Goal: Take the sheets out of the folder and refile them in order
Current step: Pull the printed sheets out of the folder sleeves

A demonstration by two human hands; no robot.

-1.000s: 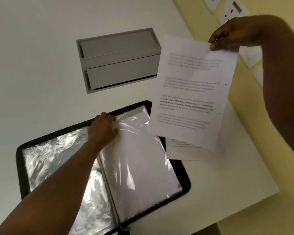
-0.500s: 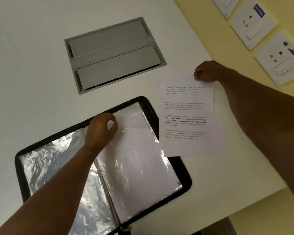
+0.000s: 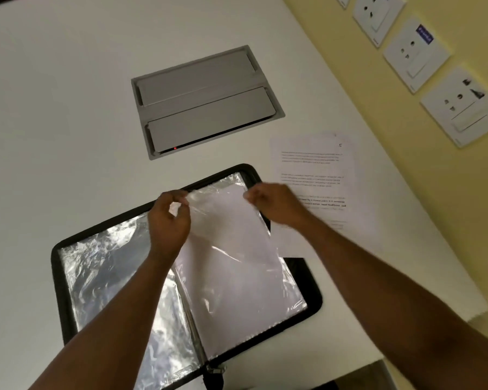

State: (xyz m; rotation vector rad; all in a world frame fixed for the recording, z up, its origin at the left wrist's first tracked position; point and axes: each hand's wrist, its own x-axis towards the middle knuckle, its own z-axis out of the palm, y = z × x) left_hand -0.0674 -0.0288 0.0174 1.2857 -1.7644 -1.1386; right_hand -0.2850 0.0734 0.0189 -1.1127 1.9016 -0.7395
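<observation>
Left hand (image 3: 168, 220) and right hand (image 3: 273, 205) fingers pinch the sleeve (image 3: 231, 249) top in the folder (image 3: 312, 291); printed sheet (image 3: 316, 170) lies just right of them.

This looks like an office or meeting room. A plain white tabletop (image 3: 68, 108) has a grey flip-lid cable box (image 3: 206, 101) set flush into its surface, with a small red light at its near edge. Beside it, a pale yellow wall (image 3: 462, 192) carries a row of white socket plates (image 3: 416, 53), and printed sheets (image 3: 313, 164) lie next to an open zip folder (image 3: 59, 277).
</observation>
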